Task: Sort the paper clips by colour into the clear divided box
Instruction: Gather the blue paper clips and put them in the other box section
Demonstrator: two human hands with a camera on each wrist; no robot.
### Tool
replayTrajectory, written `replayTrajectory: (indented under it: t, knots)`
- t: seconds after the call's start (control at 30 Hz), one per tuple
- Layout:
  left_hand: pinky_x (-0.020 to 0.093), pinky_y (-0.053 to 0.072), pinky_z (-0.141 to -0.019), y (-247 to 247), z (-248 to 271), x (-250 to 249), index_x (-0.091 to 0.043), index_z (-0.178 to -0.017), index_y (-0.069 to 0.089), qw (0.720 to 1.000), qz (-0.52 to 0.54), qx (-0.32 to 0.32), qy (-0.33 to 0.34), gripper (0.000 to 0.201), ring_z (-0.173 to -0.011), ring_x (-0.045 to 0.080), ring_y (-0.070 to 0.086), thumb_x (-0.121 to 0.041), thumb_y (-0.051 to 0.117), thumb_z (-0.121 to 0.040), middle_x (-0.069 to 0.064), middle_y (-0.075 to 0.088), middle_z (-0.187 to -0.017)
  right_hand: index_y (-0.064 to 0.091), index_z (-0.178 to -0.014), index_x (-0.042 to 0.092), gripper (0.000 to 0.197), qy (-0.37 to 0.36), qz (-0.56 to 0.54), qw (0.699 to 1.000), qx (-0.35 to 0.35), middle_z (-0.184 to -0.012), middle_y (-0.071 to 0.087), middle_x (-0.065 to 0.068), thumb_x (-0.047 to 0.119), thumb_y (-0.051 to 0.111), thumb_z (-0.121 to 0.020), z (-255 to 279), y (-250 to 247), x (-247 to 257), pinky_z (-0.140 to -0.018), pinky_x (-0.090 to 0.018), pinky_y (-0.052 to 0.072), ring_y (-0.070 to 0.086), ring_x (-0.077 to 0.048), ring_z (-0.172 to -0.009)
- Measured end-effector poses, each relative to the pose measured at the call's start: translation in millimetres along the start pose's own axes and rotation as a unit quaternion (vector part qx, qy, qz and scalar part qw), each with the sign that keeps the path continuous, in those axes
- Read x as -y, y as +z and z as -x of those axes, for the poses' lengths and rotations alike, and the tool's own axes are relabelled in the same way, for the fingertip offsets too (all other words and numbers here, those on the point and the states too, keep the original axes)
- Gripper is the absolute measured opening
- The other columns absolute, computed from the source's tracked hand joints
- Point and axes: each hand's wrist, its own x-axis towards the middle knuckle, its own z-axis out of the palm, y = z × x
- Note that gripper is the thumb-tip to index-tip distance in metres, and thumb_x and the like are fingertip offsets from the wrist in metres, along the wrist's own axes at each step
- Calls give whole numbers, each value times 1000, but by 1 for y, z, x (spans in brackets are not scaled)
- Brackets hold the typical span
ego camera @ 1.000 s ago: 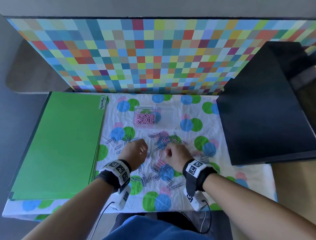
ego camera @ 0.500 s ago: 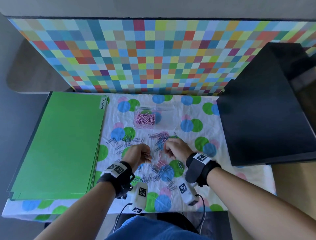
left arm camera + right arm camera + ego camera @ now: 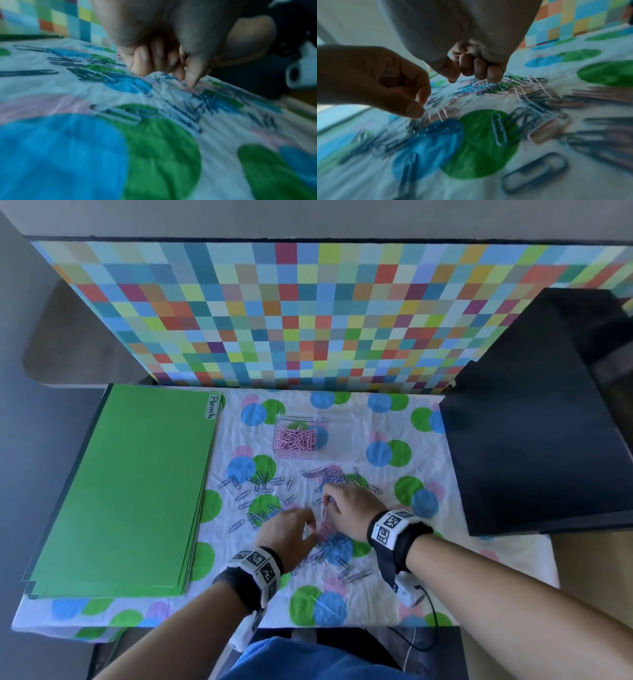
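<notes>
Head view: both hands work low over the loose paper clips [image 3: 329, 481] spread on the spotted cloth [image 3: 383, 604], near the middle of the table. Left hand [image 3: 291, 534]: fingers curled, thumb and forefinger tips brought together at the cloth among pink clips; whether a clip is actually pinched cannot be told from the blurred left wrist view, where the fingertips [image 3: 191, 79] press down at the cloth. Right hand [image 3: 352, 508]: fingers curled into the palm, thumb against forefinger, a pink paper clip [image 3: 324, 513] hanging from the pinch; right wrist view shows pink wire between the curled fingers [image 3: 466, 65]. The two hands sit just beside each other, left nearer, right a little farther and to the right.

Clear divided box [image 3: 337, 440] stands on the far side of the pile, apart from both hands. Its left compartment holds a heap of pink clips [image 3: 295, 440]. Blue clips lie scattered left and near of the hands.

Green folder [image 3: 123, 491] labelled "Permits" lies at left; black panel [image 3: 534, 440] at right; chequered board [image 3: 308, 316] stands along the far edge.
</notes>
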Motion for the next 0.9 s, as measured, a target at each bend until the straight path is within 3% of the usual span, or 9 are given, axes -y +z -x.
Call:
replayTrajectory:
  t: [0.1, 0.27, 0.37, 0.47, 0.53, 0.63, 0.77, 0.9]
  knots:
    - [28, 43, -69, 3, 5, 10, -27, -95, 55, 1000, 8, -10, -13, 22, -87, 18, 58, -41, 63, -81, -8, 53, -86, 56, -109, 23, 27, -44, 84, 995, 25, -92, 56, -2, 10, 53, -85, 2, 3, -5, -69, -26, 40, 52, -19, -84]
    - [29, 46, -73, 0, 12, 13, -30, -104, 53, 999, -40, 19, -2, 24, -94, 17, 58, -38, 60, -82, -7, 59, -104, 55, -87, 18, 4, -52, 134, 989, 24, -84, 47, 3, 15, 53, -88, 5, 8, -9, -68, -27, 34, 44, -16, -80]
    - [32, 50, -74, -4, 8, 5, -31, -109, 54, 998, -51, 8, 31, 23, -93, 17, 60, -32, 55, -86, -7, 57, -106, 47, -83, 19, 8, -20, 130, 991, 34, -88, 48, 3, 20, 51, -90, 6, 9, -8, -70, -26, 35, 45, -17, -81]
    - [34, 52, -75, -7, -2, -9, -32, -108, 58, 995, -70, 17, 65, 19, -92, 17, 61, -32, 52, -90, -8, 56, -104, 52, -90, 15, 15, 8, 96, 995, 37, -93, 54, -2, 27, 45, -93, 11, 8, -4, -68, -29, 38, 49, -19, -82]
    - [34, 52, -75, -6, -9, -14, -31, -105, 61, 991, -100, 41, 76, 17, -93, 19, 62, -33, 51, -91, -6, 56, -105, 54, -96, 13, 18, 8, 86, 995, 49, -97, 57, -5, 30, 49, -93, 17, 9, 1, -71, -31, 42, 53, -22, -85]
    - [34, 51, -73, -6, -14, -18, -28, -99, 64, 986, -132, 62, 80, 18, -92, 21, 62, -36, 49, -94, -4, 56, -104, 54, -97, 13, 15, 6, 91, 994, 56, -102, 59, -6, 27, 52, -92, 24, 14, 6, -75, -32, 44, 58, -25, -92]
    - [34, 53, -73, -5, -15, -13, -22, -106, 60, 982, -161, 59, 78, 20, -90, 21, 63, -34, 49, -96, -2, 55, -107, 57, -105, 12, 17, 28, 100, 994, 32, -107, 61, -5, 23, 52, -93, 24, 19, 8, -81, -33, 47, 58, -23, -95]
    - [35, 53, -74, -5, -10, -2, -21, -100, 56, 995, -89, 31, 41, 13, -87, 22, 62, -25, 44, -94, -1, 55, -104, 57, -107, 8, 17, 12, 148, 988, 37, -104, 61, -8, 14, 53, -92, 22, 20, 13, -79, -33, 48, 57, -22, -91]
